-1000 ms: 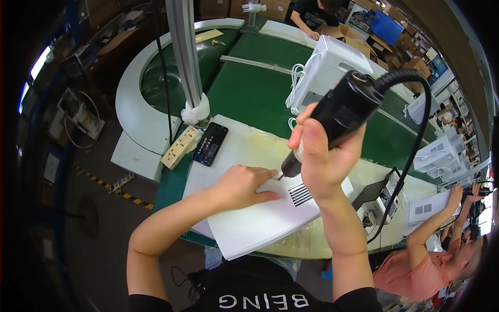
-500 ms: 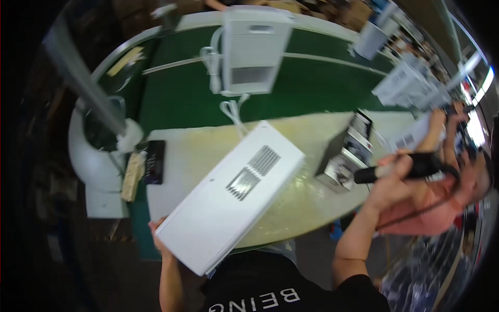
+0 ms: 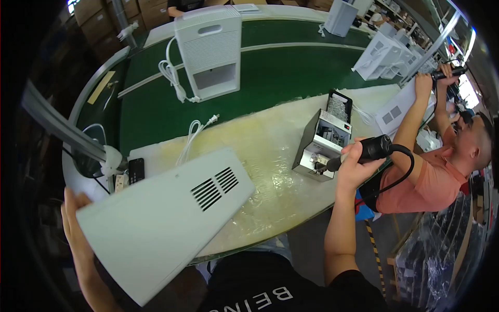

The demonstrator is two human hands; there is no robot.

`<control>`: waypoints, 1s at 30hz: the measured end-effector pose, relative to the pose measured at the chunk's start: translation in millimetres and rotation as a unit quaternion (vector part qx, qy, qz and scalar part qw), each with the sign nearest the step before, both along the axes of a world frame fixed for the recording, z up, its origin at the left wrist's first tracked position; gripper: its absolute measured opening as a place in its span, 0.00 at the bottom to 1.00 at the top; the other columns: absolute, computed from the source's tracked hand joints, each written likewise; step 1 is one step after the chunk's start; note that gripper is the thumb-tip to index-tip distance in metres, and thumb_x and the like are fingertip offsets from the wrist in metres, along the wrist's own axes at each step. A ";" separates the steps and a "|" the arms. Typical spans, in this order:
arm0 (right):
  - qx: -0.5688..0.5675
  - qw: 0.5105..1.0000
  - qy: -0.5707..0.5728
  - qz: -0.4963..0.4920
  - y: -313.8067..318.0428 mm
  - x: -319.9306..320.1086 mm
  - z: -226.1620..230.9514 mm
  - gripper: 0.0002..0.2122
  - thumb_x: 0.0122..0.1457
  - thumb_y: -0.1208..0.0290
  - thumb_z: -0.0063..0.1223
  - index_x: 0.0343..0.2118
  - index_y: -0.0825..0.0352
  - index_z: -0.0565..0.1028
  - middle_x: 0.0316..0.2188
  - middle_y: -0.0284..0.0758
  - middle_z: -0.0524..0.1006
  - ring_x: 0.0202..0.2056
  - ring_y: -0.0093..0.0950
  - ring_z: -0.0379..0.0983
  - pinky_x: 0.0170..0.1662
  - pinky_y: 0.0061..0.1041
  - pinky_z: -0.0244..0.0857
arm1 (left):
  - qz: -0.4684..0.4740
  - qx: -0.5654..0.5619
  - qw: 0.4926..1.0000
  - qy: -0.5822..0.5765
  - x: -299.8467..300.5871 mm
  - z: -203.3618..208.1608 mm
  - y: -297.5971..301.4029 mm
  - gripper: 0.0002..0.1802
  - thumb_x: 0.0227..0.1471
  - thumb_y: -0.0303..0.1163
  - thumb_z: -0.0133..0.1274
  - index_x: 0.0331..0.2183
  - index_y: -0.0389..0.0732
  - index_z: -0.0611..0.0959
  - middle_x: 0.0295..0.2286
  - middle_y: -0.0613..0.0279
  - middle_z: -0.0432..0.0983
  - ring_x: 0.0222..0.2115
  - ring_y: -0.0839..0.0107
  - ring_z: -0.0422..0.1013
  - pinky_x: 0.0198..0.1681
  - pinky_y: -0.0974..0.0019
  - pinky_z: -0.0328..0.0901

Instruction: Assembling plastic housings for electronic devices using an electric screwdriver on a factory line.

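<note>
A white appliance housing with two black slotted vents lies slanted across the near left of the work surface, its near end overhanging the edge. My left hand is against its left end, fingers along that end and partly hidden by it; the hand appears to steady it. My right hand is closed round a corded black electric screwdriver. The screwdriver's tip points left, at the front of a metal screw feeder. From behind the housing a white power cord with a plug runs over the mat.
A finished-looking white appliance with a coiled cord stands on the green conveyor. Beyond the feeder sits a black tray of screws. A black phone lies left, near a metal post. A co-worker works at right.
The housing has swung left and toward me, its left end now further out with my left hand. My right hand has brought the screwdriver left, to the feeder's front. The view has shifted.
</note>
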State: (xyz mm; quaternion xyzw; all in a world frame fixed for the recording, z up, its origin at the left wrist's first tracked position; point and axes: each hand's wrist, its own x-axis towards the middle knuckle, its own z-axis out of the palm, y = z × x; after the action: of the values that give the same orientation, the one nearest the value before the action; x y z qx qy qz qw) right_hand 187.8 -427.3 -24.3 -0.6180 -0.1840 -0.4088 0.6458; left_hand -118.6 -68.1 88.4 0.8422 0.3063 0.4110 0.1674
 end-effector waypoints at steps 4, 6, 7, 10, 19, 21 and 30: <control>-0.013 0.985 0.148 0.091 2.9 -6.3 17.6 0.13 0.59 0.75 0.46 0.44 0.71 0.59 0.30 0.38 0.72 0.18 0.21 0.67 0.21 0.20 0.63 | -0.239 -0.079 0.957 0.146 71.2 58.4 -26.1 0.20 0.60 0.36 0.34 0.25 0.32 0.73 0.17 0.56 0.68 0.19 0.72 0.62 0.26 0.66 0.60; 0.012 0.992 0.083 0.090 7.3 -13.7 48.4 0.14 0.59 0.73 0.46 0.45 0.71 0.60 0.29 0.37 0.71 0.17 0.20 0.66 0.19 0.19 0.61 | -0.343 -0.079 0.925 0.144 106.9 61.3 -43.7 0.13 0.53 0.34 0.44 0.31 0.32 0.76 0.24 0.44 0.72 0.24 0.55 0.71 0.31 0.61 0.64; 0.013 0.992 0.061 0.110 7.8 -17.9 70.2 0.15 0.60 0.71 0.45 0.46 0.72 0.60 0.28 0.37 0.71 0.17 0.20 0.65 0.19 0.19 0.61 | -0.375 -0.003 0.907 0.191 121.1 67.5 -50.2 0.17 0.52 0.38 0.47 0.35 0.32 0.76 0.27 0.41 0.73 0.29 0.49 0.73 0.34 0.56 0.65; -0.002 0.990 -0.034 0.137 -1.8 -23.9 126.0 0.18 0.62 0.64 0.44 0.47 0.73 0.60 0.29 0.38 0.71 0.15 0.20 0.64 0.18 0.19 0.60 | -0.416 0.078 0.877 0.228 157.0 58.1 -58.2 0.27 0.52 0.49 0.44 0.40 0.31 0.74 0.32 0.39 0.75 0.32 0.45 0.72 0.38 0.51 0.66; 0.077 0.962 -0.104 0.240 56.4 -30.8 266.2 0.17 0.61 0.59 0.43 0.35 0.74 0.70 0.16 0.36 0.70 0.15 0.23 0.65 0.20 0.21 0.63 | -0.436 0.061 0.856 0.272 212.6 42.7 -79.7 0.28 0.50 0.53 0.47 0.37 0.35 0.79 0.28 0.42 0.77 0.31 0.48 0.74 0.38 0.53 0.67; 0.071 0.953 -0.121 0.268 83.3 -21.8 272.8 0.15 0.60 0.61 0.47 0.32 0.72 0.69 0.17 0.36 0.71 0.14 0.22 0.67 0.18 0.19 0.63 | -0.447 0.063 0.855 0.256 212.6 44.7 -77.7 0.28 0.49 0.53 0.47 0.37 0.36 0.79 0.28 0.43 0.77 0.30 0.48 0.74 0.38 0.53 0.67; 0.017 0.952 -0.109 0.285 151.8 -12.2 267.6 0.14 0.59 0.63 0.50 0.36 0.70 0.66 0.27 0.36 0.74 0.16 0.20 0.68 0.18 0.19 0.64 | -0.433 0.037 0.849 0.301 205.3 49.0 -71.7 0.26 0.49 0.52 0.49 0.40 0.41 0.79 0.29 0.45 0.77 0.32 0.50 0.73 0.39 0.54 0.66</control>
State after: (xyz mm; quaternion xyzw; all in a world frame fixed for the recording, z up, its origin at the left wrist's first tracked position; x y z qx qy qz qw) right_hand 175.7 -275.5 243.3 -0.4807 -0.4151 -0.2757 0.7215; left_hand 86.7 -139.9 137.4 0.9775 -0.0695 0.0339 0.1960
